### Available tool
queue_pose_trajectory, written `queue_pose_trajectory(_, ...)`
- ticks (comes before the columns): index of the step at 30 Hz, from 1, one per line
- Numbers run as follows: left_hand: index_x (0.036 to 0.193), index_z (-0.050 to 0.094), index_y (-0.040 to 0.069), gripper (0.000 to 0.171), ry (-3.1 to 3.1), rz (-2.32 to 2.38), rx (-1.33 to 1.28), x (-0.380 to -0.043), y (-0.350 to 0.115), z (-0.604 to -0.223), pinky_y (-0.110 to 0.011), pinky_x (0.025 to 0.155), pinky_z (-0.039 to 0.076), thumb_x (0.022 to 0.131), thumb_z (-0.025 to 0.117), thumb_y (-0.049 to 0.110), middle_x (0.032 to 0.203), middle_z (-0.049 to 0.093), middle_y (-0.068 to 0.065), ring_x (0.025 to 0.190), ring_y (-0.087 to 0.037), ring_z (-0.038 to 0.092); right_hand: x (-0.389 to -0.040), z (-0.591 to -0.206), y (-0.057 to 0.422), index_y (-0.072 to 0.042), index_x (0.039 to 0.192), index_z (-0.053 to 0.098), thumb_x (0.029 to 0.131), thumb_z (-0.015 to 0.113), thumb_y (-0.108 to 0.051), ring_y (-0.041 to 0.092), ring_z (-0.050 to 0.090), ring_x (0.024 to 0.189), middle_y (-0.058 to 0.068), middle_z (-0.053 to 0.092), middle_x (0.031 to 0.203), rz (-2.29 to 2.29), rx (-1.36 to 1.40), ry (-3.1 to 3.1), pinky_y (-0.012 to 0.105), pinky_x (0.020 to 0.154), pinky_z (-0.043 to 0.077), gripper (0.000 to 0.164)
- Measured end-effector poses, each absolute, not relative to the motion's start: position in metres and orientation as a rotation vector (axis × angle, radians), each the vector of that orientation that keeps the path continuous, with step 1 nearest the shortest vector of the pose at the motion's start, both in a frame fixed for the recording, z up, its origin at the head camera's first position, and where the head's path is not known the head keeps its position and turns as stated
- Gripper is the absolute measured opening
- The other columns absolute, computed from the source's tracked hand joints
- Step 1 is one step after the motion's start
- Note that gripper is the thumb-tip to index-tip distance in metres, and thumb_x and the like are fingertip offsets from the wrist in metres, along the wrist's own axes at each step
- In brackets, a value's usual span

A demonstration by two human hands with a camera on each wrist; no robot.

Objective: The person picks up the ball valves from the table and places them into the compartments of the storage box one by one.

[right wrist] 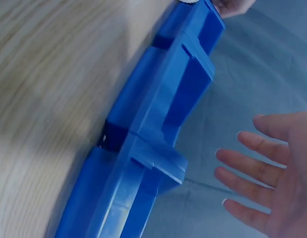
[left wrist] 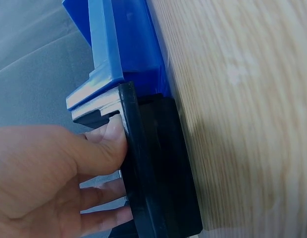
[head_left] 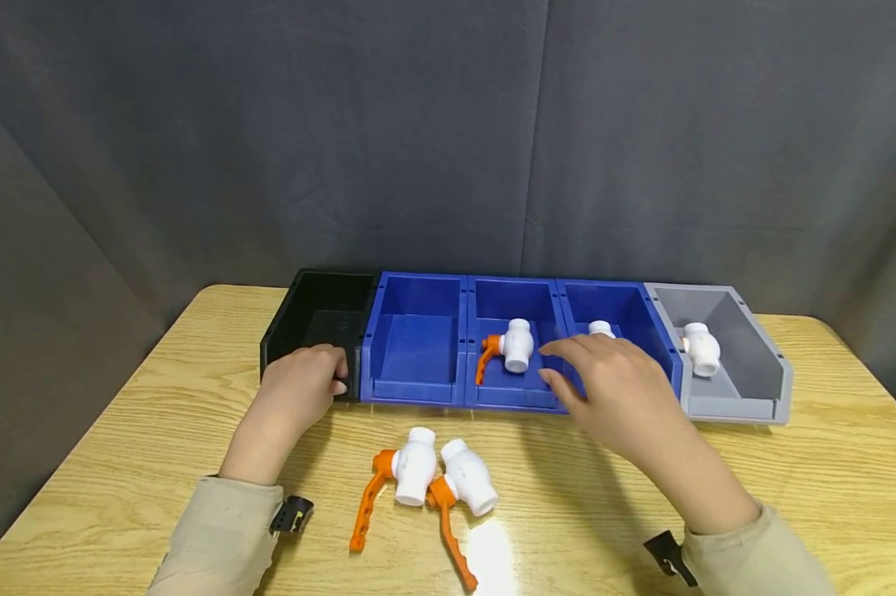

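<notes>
My left hand [head_left: 304, 382] is at the front of the black bin [left wrist: 163, 168] on the left end of the row, thumb and fingers curled at its rim. The front wall hides those fingertips in the left wrist view. My right hand [head_left: 615, 385] hovers over the blue bins with bent, spread fingers and nothing in them, as the right wrist view shows. Just left of its fingertips, a white ball valve [head_left: 518, 346] with an orange lever lies in the middle blue bin [head_left: 512, 397]. Behind the hand, another white valve [head_left: 601, 328] shows partly in the right blue bin [head_left: 619, 298].
Two white ball valves with orange levers, one on the left [head_left: 415, 468] and one on the right [head_left: 468, 478], lie on the wooden table [head_left: 567, 530] before the row. A white valve [head_left: 702, 349] lies in the grey bin [head_left: 749, 343]. A dark curtain [head_left: 448, 141] hangs behind.
</notes>
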State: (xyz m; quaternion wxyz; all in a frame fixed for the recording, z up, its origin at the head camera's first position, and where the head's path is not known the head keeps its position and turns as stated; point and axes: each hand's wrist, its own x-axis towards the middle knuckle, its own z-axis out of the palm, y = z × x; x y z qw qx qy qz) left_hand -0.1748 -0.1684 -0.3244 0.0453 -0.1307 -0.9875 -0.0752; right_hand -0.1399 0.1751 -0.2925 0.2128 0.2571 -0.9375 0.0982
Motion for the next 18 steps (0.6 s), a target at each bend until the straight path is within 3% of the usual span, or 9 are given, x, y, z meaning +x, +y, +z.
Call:
queue_pose_trajectory(8,0.085,0.062,0.008,0.014,-3.025,-0.224,-0.396,-0.175,-0.168,-0.324,-0.041,0.064,0.049,0.088,0.075,0.010,0.082,0.061,-0.006,0.070,-0.023,0.053,-0.140,-0.284,0.194,-0.010,0.108,0.072,0.091,0.071,-0.022,0.031,0.068,0.095,0.007,0.073,0.102,0.368,0.662,-2.531,0.051,0.077,0.051,0.021)
queue_pose_trajectory(18,0.084,0.061,0.008,0.015,-3.021,-0.222,-0.393,-0.174,-0.168,-0.323,-0.041,0.064,0.049,0.087,0.076,0.011,0.081,0.061,-0.005,0.070,-0.023,0.053,-0.139,-0.278,0.217,-0.010,0.113,0.071,0.092,0.071,-0.021,0.033,0.067,0.100,0.008,0.072,0.107,0.406,0.607,-2.562,0.054,0.081,0.049,0.024)
